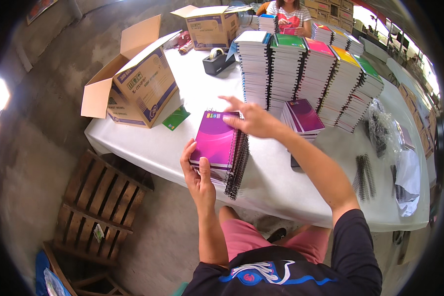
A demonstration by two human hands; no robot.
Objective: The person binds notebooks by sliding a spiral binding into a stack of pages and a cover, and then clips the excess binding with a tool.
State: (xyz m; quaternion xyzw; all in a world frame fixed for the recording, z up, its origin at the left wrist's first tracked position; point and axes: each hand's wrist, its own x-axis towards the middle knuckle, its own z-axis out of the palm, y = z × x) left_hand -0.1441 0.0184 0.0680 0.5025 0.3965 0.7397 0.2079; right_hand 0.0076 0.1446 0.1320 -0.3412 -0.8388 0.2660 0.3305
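Note:
A stack of purple spiral notebooks (215, 139) lies on the white-covered table, its black coil bindings facing right. My left hand (200, 178) grips the near left corner of the stack, fingers along the left side and thumb at the near edge. Over the far right corner, my right hand (254, 120) is spread, with its fingers stretched out above the far edge and its thumb by the top cover. Just right of that hand sits a smaller pile of purple notebooks (305, 114).
Tall stacks of spiral notebooks (286, 64) stand at the far right. Open cardboard boxes (142, 89), a tape dispenser (217, 61) and a green card (176, 118) are leftward. Loose black coils (364, 177) and clear plastic (380, 123) lie right. A person (292, 17) sits across the table (271, 182).

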